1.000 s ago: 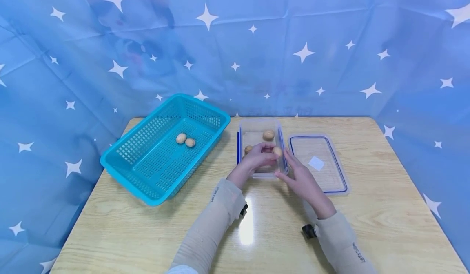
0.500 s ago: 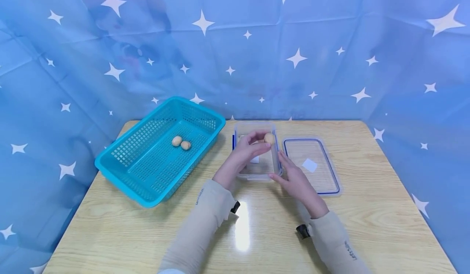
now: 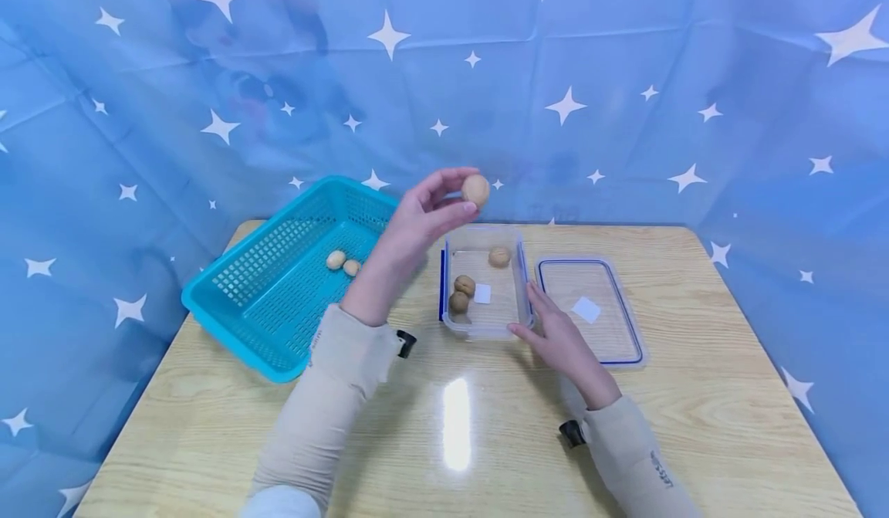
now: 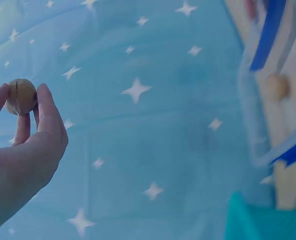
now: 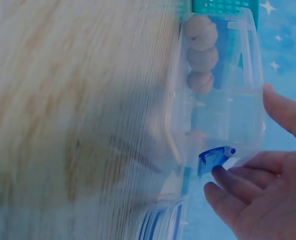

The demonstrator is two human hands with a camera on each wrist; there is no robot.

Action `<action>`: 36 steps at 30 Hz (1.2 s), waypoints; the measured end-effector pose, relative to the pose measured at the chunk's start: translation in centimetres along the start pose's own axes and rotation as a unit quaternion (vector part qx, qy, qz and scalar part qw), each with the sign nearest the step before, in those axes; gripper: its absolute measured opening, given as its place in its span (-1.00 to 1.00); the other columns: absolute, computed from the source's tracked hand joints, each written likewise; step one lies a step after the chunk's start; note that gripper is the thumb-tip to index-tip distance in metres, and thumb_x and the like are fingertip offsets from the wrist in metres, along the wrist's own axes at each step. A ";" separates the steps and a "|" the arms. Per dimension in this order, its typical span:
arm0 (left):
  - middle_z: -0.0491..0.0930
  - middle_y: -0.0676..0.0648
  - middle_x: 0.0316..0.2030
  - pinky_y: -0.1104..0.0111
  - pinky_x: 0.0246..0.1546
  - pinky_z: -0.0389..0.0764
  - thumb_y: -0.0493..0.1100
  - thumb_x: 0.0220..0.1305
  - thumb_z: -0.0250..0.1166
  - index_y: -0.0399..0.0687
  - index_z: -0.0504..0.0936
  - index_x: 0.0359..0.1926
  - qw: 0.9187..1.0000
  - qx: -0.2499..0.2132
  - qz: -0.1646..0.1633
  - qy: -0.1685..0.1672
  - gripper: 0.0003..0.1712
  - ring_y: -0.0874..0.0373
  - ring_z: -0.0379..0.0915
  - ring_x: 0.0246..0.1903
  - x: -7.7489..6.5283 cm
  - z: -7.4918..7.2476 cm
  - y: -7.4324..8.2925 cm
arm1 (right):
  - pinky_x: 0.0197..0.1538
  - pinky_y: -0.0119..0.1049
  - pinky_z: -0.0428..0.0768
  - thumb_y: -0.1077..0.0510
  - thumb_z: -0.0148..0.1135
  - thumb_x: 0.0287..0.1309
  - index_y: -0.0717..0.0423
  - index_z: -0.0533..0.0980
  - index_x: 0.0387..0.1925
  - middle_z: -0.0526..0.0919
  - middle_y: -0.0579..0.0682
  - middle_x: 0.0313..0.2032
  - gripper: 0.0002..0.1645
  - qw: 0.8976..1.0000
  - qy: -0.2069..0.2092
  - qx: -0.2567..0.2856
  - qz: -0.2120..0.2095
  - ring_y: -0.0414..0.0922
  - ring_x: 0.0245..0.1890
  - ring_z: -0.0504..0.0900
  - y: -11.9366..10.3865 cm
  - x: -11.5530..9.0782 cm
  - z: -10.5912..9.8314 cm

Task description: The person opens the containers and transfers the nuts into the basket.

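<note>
Between thumb and fingertips my left hand pinches a walnut, held up above the back of the clear plastic box. In the left wrist view that walnut shows a dark seam. Three more walnuts lie inside the box: one walnut near the back right, the other two together at the left, beside a white label. My right hand rests at the box's right side, fingers extended and thumb near the front corner. The right wrist view shows its fingertips by a blue side latch.
A turquoise perforated basket stands at the left, with two pale walnuts in it, partly behind my left arm. The box's blue-sealed lid lies flat on the wooden table at the right. A starry blue curtain hangs behind.
My left hand has lifted the walnut from over the box, up and to the left, uncovering the walnuts inside. My right hand stays at the box's side.
</note>
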State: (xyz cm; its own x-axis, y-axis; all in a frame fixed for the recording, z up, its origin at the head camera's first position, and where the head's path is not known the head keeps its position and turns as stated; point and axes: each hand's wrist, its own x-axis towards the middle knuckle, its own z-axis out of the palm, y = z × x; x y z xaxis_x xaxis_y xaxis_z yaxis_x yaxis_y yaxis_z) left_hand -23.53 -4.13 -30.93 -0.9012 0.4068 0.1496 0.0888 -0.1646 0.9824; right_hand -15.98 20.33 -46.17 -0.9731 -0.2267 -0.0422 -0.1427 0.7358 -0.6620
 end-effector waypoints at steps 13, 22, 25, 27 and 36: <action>0.52 -0.03 0.11 0.38 0.15 0.63 -0.29 0.34 0.29 -0.03 0.48 0.30 0.995 -0.004 0.005 0.098 -0.48 0.09 0.54 0.08 -1.7 -8.0 4.3 | 0.52 0.26 0.04 -0.12 0.14 0.40 0.25 -0.13 0.56 -0.15 0.27 0.57 0.01 1.000 -0.008 0.006 0.005 0.33 0.53 -0.05 0.1 0.0 0.2; 0.43 0.00 0.03 0.43 0.12 0.64 -0.35 0.34 0.26 -0.05 0.44 0.27 0.983 -0.074 -0.021 0.164 -0.50 0.17 0.49 0.07 -3.1 -13.9 2.9 | 0.52 0.25 0.02 -0.14 0.12 0.41 0.25 -0.13 0.56 -0.17 0.25 0.57 0.00 1.000 -0.002 0.009 0.003 0.33 0.53 -0.06 0.2 -0.1 0.1; 0.39 0.03 0.02 0.48 0.10 0.63 -0.32 0.37 0.25 -0.01 0.42 0.26 0.980 -0.047 -0.053 0.188 -0.53 0.22 0.47 0.05 -3.4 -15.4 1.7 | 0.53 0.25 0.01 -0.14 0.11 0.42 0.25 -0.13 0.56 -0.18 0.25 0.57 0.00 1.000 -0.003 0.013 0.005 0.33 0.53 -0.07 0.2 0.0 0.1; 0.38 0.06 0.02 0.49 0.12 0.62 -0.29 0.37 0.25 0.00 0.40 0.28 0.977 -0.027 -0.074 0.197 -0.51 0.25 0.46 0.05 -3.6 -16.3 0.9 | 0.53 0.25 0.01 -0.12 0.11 0.42 0.25 -0.13 0.56 -0.17 0.26 0.57 -0.01 1.000 -0.003 0.014 0.005 0.33 0.53 -0.07 0.2 0.0 0.1; 0.35 0.19 0.03 0.43 0.26 0.53 -0.17 0.42 0.22 0.04 0.30 0.30 0.962 0.081 -0.154 0.211 -0.51 0.32 0.43 0.04 -4.2 -19.2 -3.2 | 0.52 0.27 0.02 -0.10 0.12 0.42 0.25 -0.14 0.56 -0.17 0.27 0.57 -0.01 1.000 -0.006 0.019 0.002 0.34 0.53 -0.07 0.3 0.0 0.1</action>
State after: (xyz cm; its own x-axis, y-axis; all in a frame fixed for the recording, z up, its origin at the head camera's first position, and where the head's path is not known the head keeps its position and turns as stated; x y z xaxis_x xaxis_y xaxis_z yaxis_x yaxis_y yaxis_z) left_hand -28.14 -22.59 -36.88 -0.9844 0.0064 -0.1760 -0.1753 0.0614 0.9826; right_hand -16.03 20.46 -46.44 -0.9714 -0.2314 -0.0527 -0.1323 0.7123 -0.6893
